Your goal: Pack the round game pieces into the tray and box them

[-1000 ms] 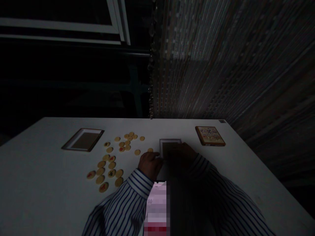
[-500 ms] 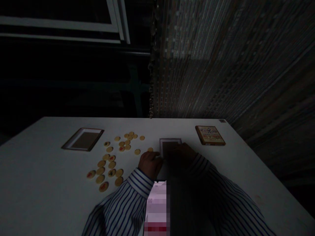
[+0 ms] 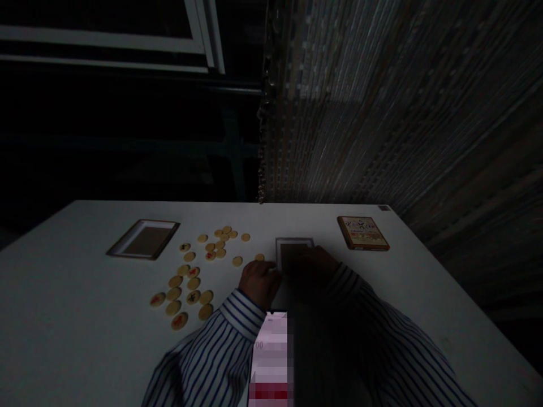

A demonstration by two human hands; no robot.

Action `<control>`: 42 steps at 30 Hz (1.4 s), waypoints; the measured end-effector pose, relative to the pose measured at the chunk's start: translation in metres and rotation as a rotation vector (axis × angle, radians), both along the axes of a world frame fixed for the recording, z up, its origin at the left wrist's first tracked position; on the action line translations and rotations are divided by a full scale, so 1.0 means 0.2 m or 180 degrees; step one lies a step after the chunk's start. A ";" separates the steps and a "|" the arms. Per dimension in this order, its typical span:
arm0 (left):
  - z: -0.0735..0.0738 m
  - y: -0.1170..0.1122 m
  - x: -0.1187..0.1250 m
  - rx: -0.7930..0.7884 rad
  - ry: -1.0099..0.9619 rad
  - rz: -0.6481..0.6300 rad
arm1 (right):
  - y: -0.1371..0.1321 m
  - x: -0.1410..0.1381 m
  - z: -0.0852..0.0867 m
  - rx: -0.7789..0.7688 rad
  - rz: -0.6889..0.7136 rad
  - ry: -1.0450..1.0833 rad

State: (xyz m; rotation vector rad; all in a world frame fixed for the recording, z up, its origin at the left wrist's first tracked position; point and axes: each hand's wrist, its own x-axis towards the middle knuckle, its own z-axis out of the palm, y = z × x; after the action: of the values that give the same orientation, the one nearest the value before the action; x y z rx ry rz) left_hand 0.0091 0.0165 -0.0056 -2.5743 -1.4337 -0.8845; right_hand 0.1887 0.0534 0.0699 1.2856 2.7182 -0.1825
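Note:
A shallow open box (image 3: 294, 242) with a pale rim and brown inside lies on the white table between my hands. My left hand (image 3: 259, 282) has its fingers curled at the near left edge of this box, gripping it. My right hand (image 3: 317, 264) reaches over the right side of the box in deep shadow, so its fingers hardly show. Round wooden Chinese chess pieces (image 3: 193, 297) are scattered left of my left hand, some with red or black characters. One piece (image 3: 259, 258) sits just beyond my left fingers.
Another shallow open box (image 3: 148, 240) lies at the far left. A printed flat box (image 3: 363, 233) rests at the far right. A lit phone screen (image 3: 271, 350), partly blurred, is between my forearms. A bead curtain (image 3: 331, 113) hangs behind the white table (image 3: 85, 316).
Both hands and the box stay in nearly the same place. The view has shifted only very slightly.

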 end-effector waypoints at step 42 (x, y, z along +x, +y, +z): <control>-0.01 0.00 -0.01 -0.0045 0.0004 -0.0082 | 0.00 0.00 0.00 -0.0046 -0.0062 -0.0070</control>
State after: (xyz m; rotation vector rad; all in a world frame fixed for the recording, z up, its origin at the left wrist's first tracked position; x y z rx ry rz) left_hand 0.0079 0.0175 -0.0078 -2.6088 -1.4147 -0.8788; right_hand 0.1887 0.0525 0.0701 1.3029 2.6817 -0.1885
